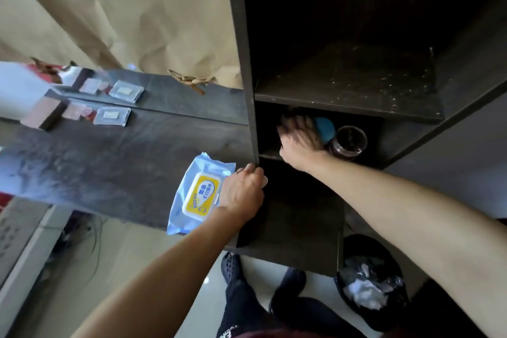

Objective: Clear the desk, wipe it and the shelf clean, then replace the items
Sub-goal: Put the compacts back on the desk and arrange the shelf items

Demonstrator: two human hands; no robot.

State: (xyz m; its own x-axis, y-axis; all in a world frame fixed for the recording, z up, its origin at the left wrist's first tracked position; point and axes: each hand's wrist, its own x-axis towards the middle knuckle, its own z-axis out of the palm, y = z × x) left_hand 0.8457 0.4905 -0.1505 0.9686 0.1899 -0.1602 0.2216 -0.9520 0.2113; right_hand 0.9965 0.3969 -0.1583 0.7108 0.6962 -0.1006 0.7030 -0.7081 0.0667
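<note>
1. Head view, left side: the dark desk point(109, 162) runs from near to far. A small clear plastic case point(112, 116) lies towards its far left end.
2. A blue wipes pack point(197, 197) with a yellow lid lies at the desk's near right edge, just beside the shelf point(348, 107).
3. The left hand point(242, 192) sits at the shelf's front upright, its fingers curled round the panel's edge and grasping it.
4. The right hand point(299, 140) reaches into the middle compartment. It is blurred, so I cannot tell whether the fingers are loose or grasping anything.
5. A blue rounded object point(326, 127) sits just beyond that hand, and a round jar point(347, 143) with dark contents stands to its right.
6. The board above is speckled with pale dust.
7. On the floor at near right, a black-lined bin point(370, 282) holds crumpled white wipes.
</note>
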